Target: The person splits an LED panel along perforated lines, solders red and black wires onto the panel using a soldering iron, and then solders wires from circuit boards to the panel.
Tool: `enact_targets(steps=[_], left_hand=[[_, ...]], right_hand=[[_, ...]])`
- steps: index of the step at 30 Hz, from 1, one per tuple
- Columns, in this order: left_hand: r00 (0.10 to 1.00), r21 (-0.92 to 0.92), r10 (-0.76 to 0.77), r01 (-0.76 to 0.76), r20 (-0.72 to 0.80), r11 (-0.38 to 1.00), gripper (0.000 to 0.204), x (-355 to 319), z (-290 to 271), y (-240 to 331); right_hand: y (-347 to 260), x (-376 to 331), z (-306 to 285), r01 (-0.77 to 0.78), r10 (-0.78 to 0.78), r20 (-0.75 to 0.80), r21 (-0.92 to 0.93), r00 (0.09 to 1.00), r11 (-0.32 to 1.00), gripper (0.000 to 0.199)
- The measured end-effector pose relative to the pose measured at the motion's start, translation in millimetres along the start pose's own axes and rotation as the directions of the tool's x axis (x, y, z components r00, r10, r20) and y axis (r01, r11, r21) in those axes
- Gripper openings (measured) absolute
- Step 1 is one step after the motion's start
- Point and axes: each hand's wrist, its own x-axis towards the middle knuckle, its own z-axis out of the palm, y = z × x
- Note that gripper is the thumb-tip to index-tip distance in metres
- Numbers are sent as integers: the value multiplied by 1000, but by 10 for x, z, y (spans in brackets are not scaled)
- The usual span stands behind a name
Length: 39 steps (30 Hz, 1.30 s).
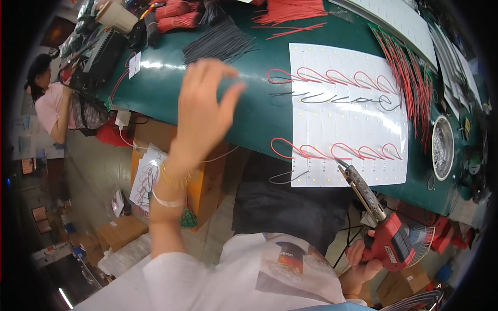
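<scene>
My right hand (361, 259) is wrapped round the handle of a red soldering gun (391, 241) with a coil of solder wire at its back. Its tip reaches the near row of red wire loops (334, 150) on a white circuit board panel (353, 122). Another row of red loops and a row of short black wires (342, 98) lie farther up the panel. To the left, my left hand (207, 98) hangs over the table edge, thumb and fingers apart and slightly blurred, with nothing seen in it. Just beyond its fingertips lies a pile of black wires (220, 42).
Red wires (295, 11) lie at the back of the green table (259, 114). More red wires (410, 83) and a round metal tin (442, 147) are at the right. A small white piece with wires (134, 65) lies far left. Cardboard boxes (122, 232) stand below; a person (52, 98) sits left.
</scene>
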Motion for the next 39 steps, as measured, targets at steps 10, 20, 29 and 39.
enact_targets(steps=[10, 20, 29, 39], left_hand=[[979, 138, -5, -24, 203, 990, 15, 494, 384, -634], [992, -37, -98, 101, 86, 994, 9, 498, 131, -386], [901, -545, -34, 291, 433, 786, 8, -298, -91, 862], [931, -565, -215, 351, 294, 746, 14, -784, 188, 1078]], right_hand=[[-91, 151, 109, 32, -29, 34, -88, 999, 996, 80], [-130, 103, 101, -9, 10, 35, -36, 999, 999, 80], [-264, -62, 188, -157, 145, -95, -142, 985, 977, 95], [-214, -140, 78, -226, 252, 66, -272, 965, 935, 105]])
